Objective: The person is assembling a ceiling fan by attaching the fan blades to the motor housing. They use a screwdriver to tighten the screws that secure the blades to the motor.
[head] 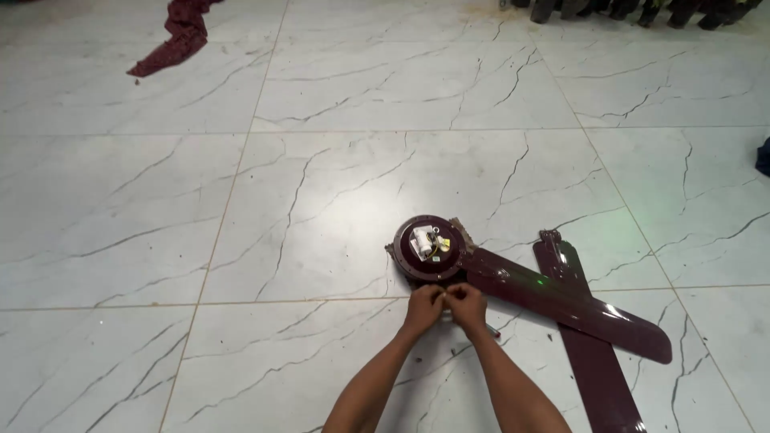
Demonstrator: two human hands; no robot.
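Both hands meet at the near edge of a round, dark maroon ceiling fan motor (427,248) lying on a white marble-patterned tiled floor (321,184). Left hand (423,305) and right hand (467,304) touch each other, fingers curled and pinched together over something too small to make out; whether they grip anything cannot be told. Just beneath the right hand a thin tool with a red tip (489,331) lies on the floor. On top of the motor sit a white block-shaped part (423,242) and some wiring. One maroon fan blade (561,303) runs from the motor toward the right, lying across a second, loose blade (589,349). Far off at upper left lies a crumpled dark red cloth (178,34)
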